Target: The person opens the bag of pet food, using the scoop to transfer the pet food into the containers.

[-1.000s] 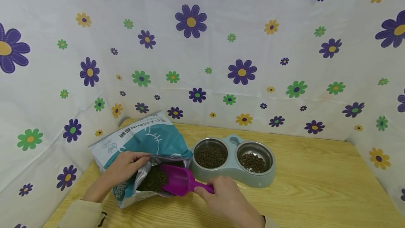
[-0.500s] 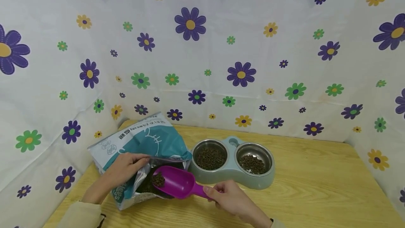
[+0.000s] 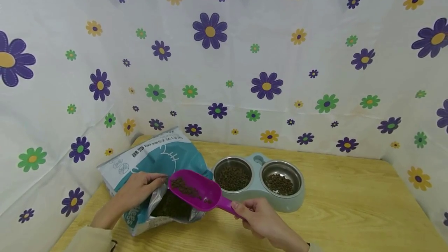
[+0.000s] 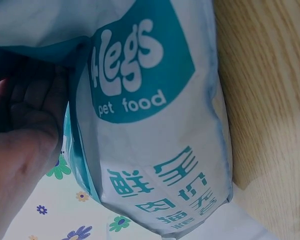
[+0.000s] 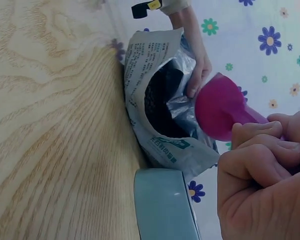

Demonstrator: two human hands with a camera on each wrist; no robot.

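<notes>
My right hand grips the handle of a magenta scoop. Brown kibble lies in the scoop, mostly toward its front end and along one side. The scoop hangs over the mouth of a teal and white pet food bag, which lies on its side with more kibble inside. With thumb and fingers, my left hand pinches the upper edge of the bag's mouth and holds it up. In the left wrist view, the bag's front hides part of the left hand. The right wrist view shows the scoop from below.
A pale blue double feeder stands right of the bag. Its left steel bowl holds a wide layer of kibble, the right bowl a smaller heap. Flower-print cloth rises behind the wooden table.
The scoop has come up out of the bag's mouth, bringing kibble with it. My right hand has shifted slightly right. My left hand keeps its hold on the bag's edge.
</notes>
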